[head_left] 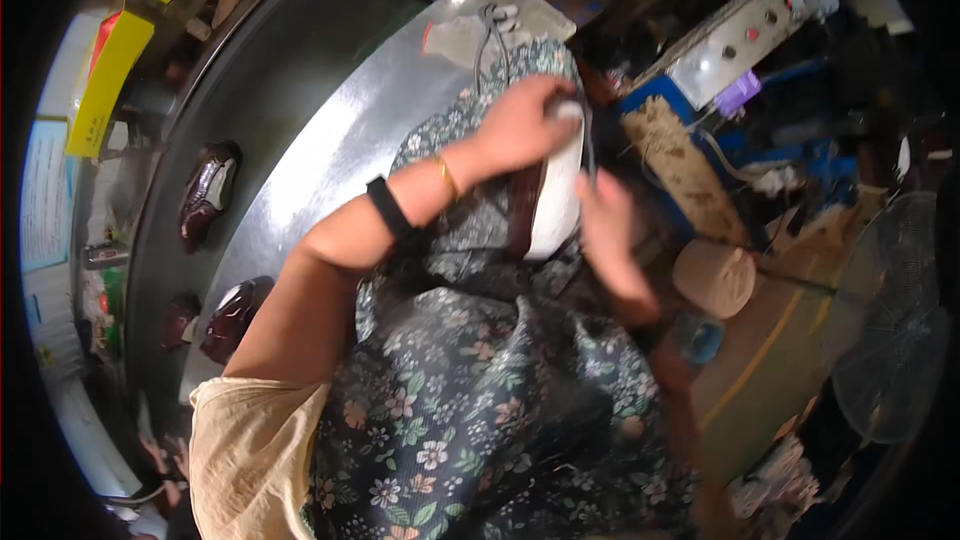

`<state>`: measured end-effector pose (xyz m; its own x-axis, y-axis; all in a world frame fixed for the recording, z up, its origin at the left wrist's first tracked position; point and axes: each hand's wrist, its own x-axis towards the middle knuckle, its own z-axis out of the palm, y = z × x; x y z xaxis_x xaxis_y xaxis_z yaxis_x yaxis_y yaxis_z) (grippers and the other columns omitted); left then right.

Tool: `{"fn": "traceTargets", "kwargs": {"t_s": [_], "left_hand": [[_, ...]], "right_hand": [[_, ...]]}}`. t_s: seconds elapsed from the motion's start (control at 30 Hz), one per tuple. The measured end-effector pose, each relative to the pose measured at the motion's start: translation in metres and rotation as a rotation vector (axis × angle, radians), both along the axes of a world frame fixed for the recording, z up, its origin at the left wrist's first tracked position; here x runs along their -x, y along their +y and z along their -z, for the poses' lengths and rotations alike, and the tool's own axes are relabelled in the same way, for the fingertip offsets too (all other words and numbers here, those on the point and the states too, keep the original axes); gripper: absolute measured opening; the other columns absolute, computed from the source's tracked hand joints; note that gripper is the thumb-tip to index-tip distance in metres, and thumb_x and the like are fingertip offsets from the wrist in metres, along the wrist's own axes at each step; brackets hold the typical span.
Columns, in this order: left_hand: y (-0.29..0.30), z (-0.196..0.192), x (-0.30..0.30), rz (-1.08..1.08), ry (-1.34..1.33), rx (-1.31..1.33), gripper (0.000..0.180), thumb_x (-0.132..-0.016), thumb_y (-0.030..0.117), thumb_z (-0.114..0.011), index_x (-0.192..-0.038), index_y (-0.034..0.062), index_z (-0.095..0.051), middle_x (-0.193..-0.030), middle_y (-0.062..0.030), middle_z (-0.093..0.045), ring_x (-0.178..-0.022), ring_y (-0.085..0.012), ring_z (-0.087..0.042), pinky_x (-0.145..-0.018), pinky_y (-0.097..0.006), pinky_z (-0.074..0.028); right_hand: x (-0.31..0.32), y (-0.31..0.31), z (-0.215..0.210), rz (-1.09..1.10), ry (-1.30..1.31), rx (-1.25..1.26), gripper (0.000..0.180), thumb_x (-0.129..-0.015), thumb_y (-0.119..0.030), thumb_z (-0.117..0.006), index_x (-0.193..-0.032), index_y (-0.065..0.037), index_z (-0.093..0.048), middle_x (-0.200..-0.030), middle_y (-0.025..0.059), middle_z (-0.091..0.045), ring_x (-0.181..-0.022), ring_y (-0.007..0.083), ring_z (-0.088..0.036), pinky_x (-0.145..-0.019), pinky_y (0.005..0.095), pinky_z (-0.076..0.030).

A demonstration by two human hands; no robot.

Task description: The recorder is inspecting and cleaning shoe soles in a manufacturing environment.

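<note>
The shoe (pixel 553 195), white sole up with a dark brown upper, sits at picture centre above the floral apron (pixel 470 390). The left hand (pixel 525 125) covers its 12 o'clock end, grip clenched over the sole. The right hand (pixel 610 235) touches its 3 o'clock edge; whether that grip is closed cannot be determined because of blur. At 9 o'clock, the grey metal worktop (pixel 330 155) borders a dark belt (pixel 200 130) carrying further dark shoes (pixel 207 192).
</note>
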<state>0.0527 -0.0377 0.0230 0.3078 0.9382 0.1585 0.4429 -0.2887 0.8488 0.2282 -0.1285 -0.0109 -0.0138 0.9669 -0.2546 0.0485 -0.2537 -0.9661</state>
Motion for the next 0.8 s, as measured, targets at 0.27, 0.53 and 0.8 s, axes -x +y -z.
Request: {"fn": "traceTargets", "kwargs": {"t_s": [0.27,0.53,0.8], "left_hand": [[0.008,0.022,0.032,-0.030,-0.395,0.667,0.038,-0.091,0.024,-0.066,-0.123,0.0066,-0.057,-0.102,-0.0046,-0.064,-0.093,-0.0121,-0.058,-0.083,-0.026,-0.047],[0.023,0.043,0.025,0.039,-0.355,0.597,0.038,-0.091,0.022,-0.066,-0.123,0.0047,-0.056,-0.103,-0.0042,-0.063,-0.093,-0.0113,-0.057,-0.083,-0.026,-0.047],[0.047,0.023,0.022,0.275,-0.058,0.690,0.055,-0.092,0.030,-0.064,-0.136,0.0020,-0.045,-0.121,-0.0125,-0.059,-0.115,-0.0193,-0.052,-0.099,-0.031,-0.040]], "right_hand": [[0.012,0.032,-0.005,-0.031,0.359,0.500,0.064,-0.098,-0.053,-0.044,-0.120,0.004,-0.060,-0.109,0.0082,-0.067,-0.095,0.0146,-0.062,-0.085,0.0287,-0.048],[0.013,0.034,0.013,-0.304,-0.621,-0.125,0.046,-0.100,-0.036,-0.041,-0.097,0.004,-0.063,-0.083,0.0182,-0.066,-0.071,0.0270,-0.066,-0.069,0.0366,-0.052],[0.011,0.023,0.008,-0.309,-0.715,-0.238,0.031,-0.097,-0.024,-0.048,-0.102,0.004,-0.060,-0.093,0.0214,-0.066,-0.085,0.0334,-0.066,-0.075,0.0382,-0.053]]}}
